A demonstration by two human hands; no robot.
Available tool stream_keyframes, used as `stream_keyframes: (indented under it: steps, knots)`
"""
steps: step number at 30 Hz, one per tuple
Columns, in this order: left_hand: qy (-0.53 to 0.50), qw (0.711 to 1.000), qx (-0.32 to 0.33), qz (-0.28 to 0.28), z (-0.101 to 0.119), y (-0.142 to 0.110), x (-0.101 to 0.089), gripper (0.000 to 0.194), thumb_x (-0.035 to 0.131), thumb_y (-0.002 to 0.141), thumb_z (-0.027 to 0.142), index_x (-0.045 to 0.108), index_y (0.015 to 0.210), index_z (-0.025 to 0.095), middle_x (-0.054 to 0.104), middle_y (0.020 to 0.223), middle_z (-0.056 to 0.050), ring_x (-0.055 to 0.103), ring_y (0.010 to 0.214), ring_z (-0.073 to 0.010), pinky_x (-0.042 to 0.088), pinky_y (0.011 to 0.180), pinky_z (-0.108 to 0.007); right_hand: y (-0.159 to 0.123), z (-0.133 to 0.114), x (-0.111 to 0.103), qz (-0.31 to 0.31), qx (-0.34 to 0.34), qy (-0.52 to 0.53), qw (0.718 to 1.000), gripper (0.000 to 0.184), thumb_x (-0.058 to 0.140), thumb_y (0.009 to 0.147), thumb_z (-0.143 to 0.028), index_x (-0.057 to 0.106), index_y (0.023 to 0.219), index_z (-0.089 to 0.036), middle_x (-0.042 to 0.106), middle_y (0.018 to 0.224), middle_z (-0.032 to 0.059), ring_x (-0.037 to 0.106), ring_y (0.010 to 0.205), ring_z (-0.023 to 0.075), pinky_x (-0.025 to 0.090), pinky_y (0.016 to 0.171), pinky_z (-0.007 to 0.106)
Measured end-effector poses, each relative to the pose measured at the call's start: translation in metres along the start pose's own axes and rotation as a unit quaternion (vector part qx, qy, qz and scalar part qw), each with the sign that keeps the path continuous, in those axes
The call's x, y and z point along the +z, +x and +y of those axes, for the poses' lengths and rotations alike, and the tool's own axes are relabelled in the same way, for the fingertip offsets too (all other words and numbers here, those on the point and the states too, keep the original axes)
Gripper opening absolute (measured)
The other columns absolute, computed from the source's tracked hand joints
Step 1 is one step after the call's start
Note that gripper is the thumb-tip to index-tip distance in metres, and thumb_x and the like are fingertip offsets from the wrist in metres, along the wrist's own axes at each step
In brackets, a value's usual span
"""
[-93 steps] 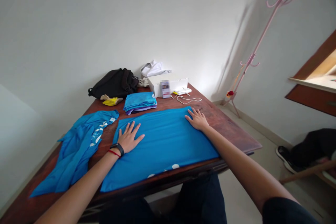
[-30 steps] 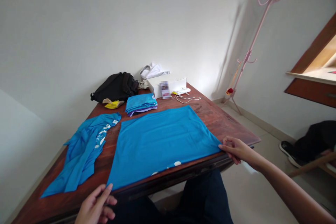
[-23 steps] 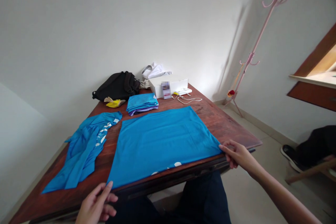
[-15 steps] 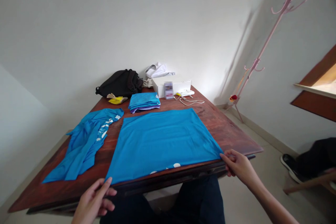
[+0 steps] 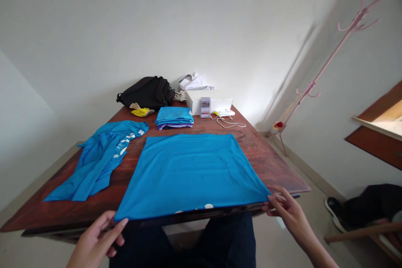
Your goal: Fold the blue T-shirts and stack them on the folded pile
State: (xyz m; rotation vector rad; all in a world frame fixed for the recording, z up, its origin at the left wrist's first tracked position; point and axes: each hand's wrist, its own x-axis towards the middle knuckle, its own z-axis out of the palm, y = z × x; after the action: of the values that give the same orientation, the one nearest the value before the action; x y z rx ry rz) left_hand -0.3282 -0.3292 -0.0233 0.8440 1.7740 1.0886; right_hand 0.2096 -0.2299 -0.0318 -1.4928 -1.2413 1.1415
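A blue shirt (image 5: 191,171), folded into a broad rectangle, lies on the wooden table with its near edge at the table's front. My left hand (image 5: 99,236) pinches its near left corner between thumb and fingers. At the near right corner, my right hand (image 5: 285,207) is closed on the fabric too. Bits of white print show along the near fold. To the left lies a second blue shirt (image 5: 100,159), loosely crumpled, with white print on it. Behind the folded one sits a stack of folded clothes (image 5: 174,117), blue on top and purple below.
The reddish-brown table (image 5: 264,163) reaches to the wall. At its back are a black backpack (image 5: 144,92), a yellow item (image 5: 142,111), a white box (image 5: 210,96), a white cloth (image 5: 195,81) and a white cable (image 5: 230,124). A pink coat rack (image 5: 333,52) stands right. A person's shoe (image 5: 335,213) shows lower right.
Both hands have pulled the near corners slightly closer to me and outward, the left one further left. The shirt's far edge has slid nearer too. My view has shifted a little.
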Motion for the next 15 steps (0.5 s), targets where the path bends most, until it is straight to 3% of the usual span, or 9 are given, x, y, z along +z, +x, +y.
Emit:
stream_keyframes:
  steps: [2, 5, 9, 12, 15]
  knots:
    - [-0.002, 1.000, 0.017, -0.025, -0.010, 0.004, -0.003, 0.062, 0.085, 0.052, 0.064, 0.060, 0.089, 0.021, 0.070, 0.072, -0.004, 0.064, 0.056, -0.0205, 0.050, 0.042, -0.026, -0.004, 0.001, -0.001, -0.007, -0.014, -0.038, 0.999, 0.058, 0.068, 0.075, -0.071, 0.064, 0.108, -0.023, 0.075, 0.079, 0.0079, 0.074, 0.080, 0.0286, 0.061, 0.067, 0.036]
    - [-0.013, 0.998, 0.054, -0.005, -0.025, 0.009, -0.005, 0.067, 0.084, 0.055, 0.062, 0.055, 0.101, 0.023, 0.073, 0.088, -0.005, 0.066, 0.057, -0.0207, 0.051, 0.042, -0.027, -0.005, 0.006, -0.002, -0.013, -0.037, -0.056, 0.998, 0.058, 0.070, 0.074, -0.068, 0.070, 0.107, -0.021, 0.077, 0.091, 0.0121, 0.074, 0.090, 0.0301, 0.062, 0.076, 0.037]
    - [0.062, 0.984, 0.166, 0.022, -0.037, 0.016, -0.007, 0.071, 0.074, 0.073, 0.059, 0.048, 0.131, 0.027, 0.074, 0.090, -0.002, 0.069, 0.060, -0.0201, 0.059, 0.052, -0.029, 0.002, 0.013, -0.008, -0.027, -0.068, -0.067, 0.995, 0.058, 0.077, 0.071, -0.059, 0.071, 0.112, -0.019, 0.078, 0.095, 0.0117, 0.074, 0.094, 0.0293, 0.061, 0.083, 0.036]
    - [0.195, 0.936, 0.288, 0.049, -0.041, 0.019, -0.009, 0.053, 0.065, 0.083, 0.055, 0.060, 0.130, 0.031, 0.076, 0.093, -0.001, 0.074, 0.073, -0.0209, 0.062, 0.069, -0.028, 0.008, 0.018, -0.014, 0.006, -0.094, -0.132, 0.987, 0.050, 0.075, 0.074, -0.056, 0.074, 0.107, -0.019, 0.079, 0.089, 0.0090, 0.075, 0.084, 0.0269, 0.061, 0.075, 0.032]
    - [0.278, 0.879, 0.380, 0.080, -0.046, 0.019, -0.010, 0.035, 0.061, 0.088, 0.050, 0.070, 0.119, 0.036, 0.075, 0.109, 0.001, 0.075, 0.090, -0.0220, 0.060, 0.081, -0.027, 0.009, 0.021, -0.018, 0.049, -0.124, -0.191, 0.972, 0.045, 0.070, 0.078, -0.056, 0.076, 0.104, -0.020, 0.078, 0.084, 0.0066, 0.074, 0.078, 0.0256, 0.060, 0.069, 0.029]
